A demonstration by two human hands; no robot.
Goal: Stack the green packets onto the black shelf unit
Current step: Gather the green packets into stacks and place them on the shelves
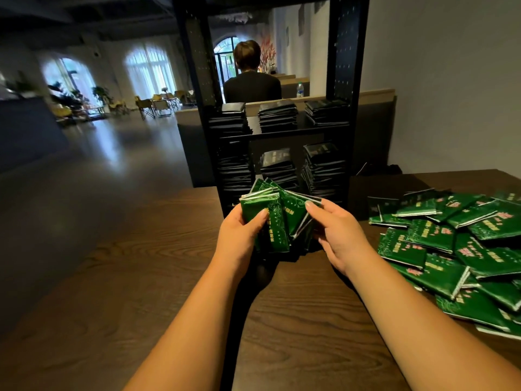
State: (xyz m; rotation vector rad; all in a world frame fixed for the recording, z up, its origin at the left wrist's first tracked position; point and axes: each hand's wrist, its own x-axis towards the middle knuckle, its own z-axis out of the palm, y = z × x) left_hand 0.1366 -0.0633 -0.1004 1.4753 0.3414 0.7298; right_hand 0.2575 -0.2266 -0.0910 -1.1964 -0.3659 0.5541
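Two bare forearms (194, 320) are stretched forward over the bench (127, 263). Between the hands a fanned bundle of green packets (277, 218) is held upright, just in front of the black shelf unit (342, 80). The left hand (239, 235) is wrapped round the bundle's left side, with its fingers (263, 215) clamped on the front packet. The right hand (338, 238) is closed on the right edge, its thumb pressed at the top corner. The bundle is splayed and uneven, so it is judged that the packets are being squared up before they are placed.

A good part of the work appears to be done. Three upper stacks (277, 115) are seen on the higher shelf, and three taller lower stacks (324, 167) stand on the shelf beneath. Both rows lie in shadow and look almost black, so it can only be supposed that they are the same green packets.

A good part is also left. A loose heap (451, 244) of packets is spread over the bench to the right, overlapping at all angles, beside the shelf unit but not on it. The held bundle has not yet been set on any shelf. Room is seen above the upper stacks, so further layers could be taken there.
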